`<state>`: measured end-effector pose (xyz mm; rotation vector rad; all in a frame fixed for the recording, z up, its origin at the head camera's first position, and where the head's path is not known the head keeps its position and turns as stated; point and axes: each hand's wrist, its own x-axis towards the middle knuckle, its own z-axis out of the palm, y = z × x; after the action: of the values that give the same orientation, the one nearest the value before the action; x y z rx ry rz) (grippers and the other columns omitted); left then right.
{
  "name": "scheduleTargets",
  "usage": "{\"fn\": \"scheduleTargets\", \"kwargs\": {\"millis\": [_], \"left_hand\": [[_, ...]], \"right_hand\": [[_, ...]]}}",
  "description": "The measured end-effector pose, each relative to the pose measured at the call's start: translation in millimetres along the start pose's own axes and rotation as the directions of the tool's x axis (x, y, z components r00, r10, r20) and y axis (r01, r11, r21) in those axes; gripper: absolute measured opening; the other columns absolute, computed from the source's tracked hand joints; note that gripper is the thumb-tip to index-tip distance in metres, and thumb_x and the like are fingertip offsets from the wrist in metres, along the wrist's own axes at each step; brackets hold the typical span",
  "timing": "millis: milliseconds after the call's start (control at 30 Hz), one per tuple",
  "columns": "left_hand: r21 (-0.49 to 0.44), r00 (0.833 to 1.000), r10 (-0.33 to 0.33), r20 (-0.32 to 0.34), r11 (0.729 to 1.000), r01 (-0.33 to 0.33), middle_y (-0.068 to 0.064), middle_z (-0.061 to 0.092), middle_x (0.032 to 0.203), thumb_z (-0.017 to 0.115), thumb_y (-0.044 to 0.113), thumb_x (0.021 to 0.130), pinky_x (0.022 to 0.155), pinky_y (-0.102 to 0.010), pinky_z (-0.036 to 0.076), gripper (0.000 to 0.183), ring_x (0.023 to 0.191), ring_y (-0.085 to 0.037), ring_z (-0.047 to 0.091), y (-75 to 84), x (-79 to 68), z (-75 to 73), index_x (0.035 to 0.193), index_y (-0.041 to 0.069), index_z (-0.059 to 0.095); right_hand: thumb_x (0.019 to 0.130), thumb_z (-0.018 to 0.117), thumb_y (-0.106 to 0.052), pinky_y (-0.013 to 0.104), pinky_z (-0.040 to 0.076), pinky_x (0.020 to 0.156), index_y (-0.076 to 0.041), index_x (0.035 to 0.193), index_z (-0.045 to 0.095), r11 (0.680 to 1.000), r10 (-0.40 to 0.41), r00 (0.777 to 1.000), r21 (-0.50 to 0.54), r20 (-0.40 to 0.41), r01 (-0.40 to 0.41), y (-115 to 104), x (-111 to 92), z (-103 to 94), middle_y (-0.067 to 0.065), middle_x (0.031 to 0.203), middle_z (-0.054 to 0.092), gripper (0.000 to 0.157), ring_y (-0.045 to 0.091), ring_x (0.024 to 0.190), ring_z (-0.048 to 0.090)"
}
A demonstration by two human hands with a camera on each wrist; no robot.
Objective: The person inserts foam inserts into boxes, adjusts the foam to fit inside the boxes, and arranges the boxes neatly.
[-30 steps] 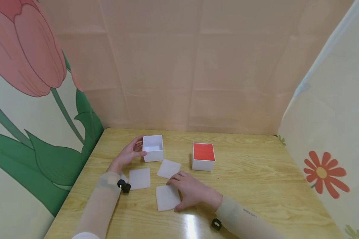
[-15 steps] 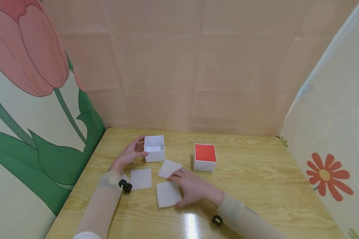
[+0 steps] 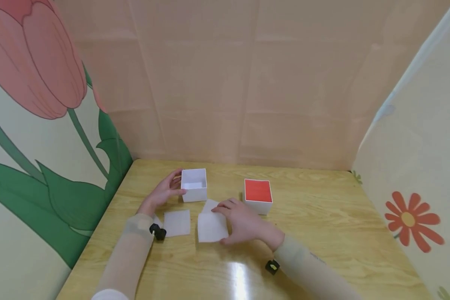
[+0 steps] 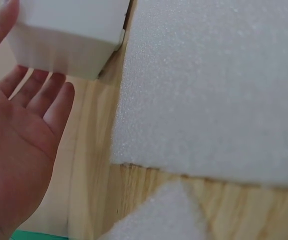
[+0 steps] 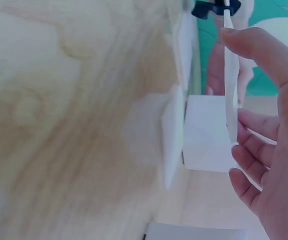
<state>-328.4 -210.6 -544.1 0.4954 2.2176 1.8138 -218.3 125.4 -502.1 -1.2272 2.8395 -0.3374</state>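
Observation:
My left hand (image 3: 160, 196) holds an open-topped white box (image 3: 195, 195) at its left side, thumb in front and fingers along the side. In the left wrist view the fingers (image 4: 59, 107) touch the box wall. My right hand (image 3: 245, 223) pinches a square white foam sheet (image 3: 212, 229) by its right edge. That sheet is lifted above the table; in the right wrist view it shows edge-on as a thin strip (image 5: 231, 90) between thumb and fingers. Behind it, partly hidden, a second foam sheet (image 3: 209, 205) lies flat. Another foam sheet (image 3: 177, 223) lies before the box.
A white box with a red top (image 3: 258, 191) stands to the right, behind my right hand. Part of a further foam sheet (image 4: 158, 217) shows by my left wrist. The wooden table (image 3: 322, 216) meets hanging cloths at the back and sides.
My right hand has raised the foam sheet from the table and moved it away from me, so that it overlaps the sheet behind. My left hand stays at the box.

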Motion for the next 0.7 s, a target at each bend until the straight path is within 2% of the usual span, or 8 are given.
{"fn": "scheduleTargets", "kwargs": {"millis": [467, 567, 700], "left_hand": [[0.038, 1.000, -0.025, 0.013, 0.999, 0.024, -0.019, 0.028, 0.172, 0.081, 0.015, 0.097, 0.128, -0.055, 0.028, 0.093, 0.157, -0.042, 0.031, 1.4, 0.2, -2.0, 0.170, 0.009, 0.024], [0.032, 1.000, -0.026, 0.013, 0.999, 0.026, -0.019, 0.028, 0.172, 0.081, 0.014, 0.097, 0.128, -0.055, 0.028, 0.092, 0.157, -0.042, 0.031, 2.6, -0.4, -1.4, 0.170, 0.009, 0.024], [0.032, 1.000, -0.030, 0.007, 0.999, 0.030, -0.018, 0.028, 0.172, 0.081, 0.015, 0.097, 0.127, -0.055, 0.029, 0.093, 0.157, -0.041, 0.031, 2.5, -0.3, -1.1, 0.170, 0.010, 0.024]], "right_hand": [[0.078, 0.089, -0.056, 0.039, 0.059, 0.094, -0.016, 0.151, 0.060, 0.983, 0.128, 0.986, 0.147, -0.111, -0.111, 5.5, 16.1, -17.4, 0.002, 0.146, 0.058, 0.088, 0.023, 0.129, 0.052], [0.078, 0.090, -0.054, 0.043, 0.058, 0.096, -0.014, 0.149, 0.061, 0.978, 0.140, 0.980, 0.174, -0.142, -0.114, 8.5, 23.0, -21.4, 0.005, 0.145, 0.059, 0.087, 0.027, 0.129, 0.052], [0.080, 0.088, -0.055, 0.047, 0.057, 0.100, -0.014, 0.150, 0.060, 0.968, 0.182, 0.973, 0.201, -0.142, -0.151, 12.9, 33.5, -27.0, 0.006, 0.146, 0.059, 0.086, 0.029, 0.131, 0.052]]}}
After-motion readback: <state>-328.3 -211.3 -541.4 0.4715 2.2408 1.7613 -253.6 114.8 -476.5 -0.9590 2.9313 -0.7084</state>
